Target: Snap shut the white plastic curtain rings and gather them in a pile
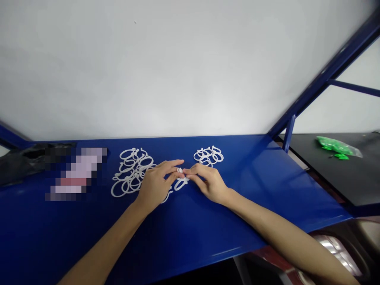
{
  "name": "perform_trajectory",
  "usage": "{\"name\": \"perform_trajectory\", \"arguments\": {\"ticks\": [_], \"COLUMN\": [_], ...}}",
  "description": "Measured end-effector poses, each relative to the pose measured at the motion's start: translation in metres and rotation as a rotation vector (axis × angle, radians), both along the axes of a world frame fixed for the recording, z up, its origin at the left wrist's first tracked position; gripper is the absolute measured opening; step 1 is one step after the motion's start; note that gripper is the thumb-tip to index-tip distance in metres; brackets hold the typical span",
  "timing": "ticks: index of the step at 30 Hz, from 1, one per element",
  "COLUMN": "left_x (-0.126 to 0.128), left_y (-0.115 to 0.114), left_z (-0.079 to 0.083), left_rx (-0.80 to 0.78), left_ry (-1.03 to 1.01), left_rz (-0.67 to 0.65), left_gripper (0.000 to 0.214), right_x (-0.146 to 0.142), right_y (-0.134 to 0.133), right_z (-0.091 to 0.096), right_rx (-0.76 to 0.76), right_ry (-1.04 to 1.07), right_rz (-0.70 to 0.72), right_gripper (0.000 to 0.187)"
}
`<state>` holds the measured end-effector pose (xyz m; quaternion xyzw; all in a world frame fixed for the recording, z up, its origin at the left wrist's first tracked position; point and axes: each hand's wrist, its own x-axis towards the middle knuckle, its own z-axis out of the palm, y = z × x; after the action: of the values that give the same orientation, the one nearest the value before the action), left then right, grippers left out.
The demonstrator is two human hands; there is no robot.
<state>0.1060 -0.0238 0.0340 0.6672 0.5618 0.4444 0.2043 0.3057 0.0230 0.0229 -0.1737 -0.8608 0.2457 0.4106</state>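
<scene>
Over the middle of the blue shelf, my left hand [156, 184] and my right hand [211, 184] meet fingertip to fingertip. Both are closed in a pinch around a white plastic curtain ring [179, 185], whose loop hangs below the fingers. The fingertips partly cover its upper end. A larger pile of white curtain rings [126, 184] lies to the left, partly hidden behind my left hand. Beyond my right hand is a smaller cluster of the same rings [219, 155]. Part of one more loose ring [167, 196] shows beside my left wrist.
A blue metal shelf [190, 245] carries everything, against a white wall [178, 71]. On the left lie a black plastic bag [23, 162] and a pixelated flat item [80, 170]. Rightward, blue frame bars [289, 132] rise near a dark table [323, 170] holding a bag of green pieces [337, 146].
</scene>
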Motion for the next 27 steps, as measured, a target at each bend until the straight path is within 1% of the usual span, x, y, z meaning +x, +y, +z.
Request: {"name": "perform_trajectory", "arguments": {"ticks": [2,4,7,9,11,13,16,20,23,25,27], "left_x": [0.001,0.004,0.017,0.025,0.028,0.024,0.011,0.004,0.007,0.009,0.010], "left_y": [-0.002,-0.005,-0.009,-0.010,-0.009,-0.006,0.000,0.003,0.001,-0.002,-0.005], "left_z": [-0.002,-0.005,-0.008,-0.009,-0.008,-0.005,0.000,0.001,0.000,-0.001,-0.002], "left_rx": [0.044,0.070,0.087,0.088,0.061,0.018,-0.032,-0.077,-0.042,0.015,0.086], "left_ry": [0.027,0.063,0.110,0.111,0.091,0.059,0.007,-0.075,-0.054,0.009,0.067], "left_rz": [-0.007,-0.034,-0.068,-0.044,-0.022,-0.018,0.017,0.081,0.118,0.133,0.122], "left_gripper": [0.025,0.025,0.027,0.031,0.033,0.032,0.023,0.014,0.011,0.011,0.016], "right_x": [0.001,0.003,0.004,0.005,0.006,0.007,0.006,0.003,0.001,0.000,0.001], "right_y": [-0.001,0.000,0.006,0.011,0.015,0.017,0.016,0.011,0.007,0.005,0.002], "right_z": [0.000,-0.002,-0.007,-0.010,-0.011,-0.009,-0.006,-0.006,-0.007,-0.006,-0.004], "right_rx": [-0.003,0.026,0.086,0.109,0.125,0.149,0.186,0.180,0.157,0.139,0.120], "right_ry": [0.010,0.012,-0.023,-0.072,-0.097,-0.078,-0.027,-0.010,-0.014,-0.015,-0.021], "right_rz": [0.018,0.034,0.058,0.064,0.041,-0.001,-0.059,-0.130,-0.107,-0.077,-0.061], "right_gripper": [0.015,0.019,0.020,0.019,0.020,0.021,0.017,0.016,0.015,0.014,0.015]}}
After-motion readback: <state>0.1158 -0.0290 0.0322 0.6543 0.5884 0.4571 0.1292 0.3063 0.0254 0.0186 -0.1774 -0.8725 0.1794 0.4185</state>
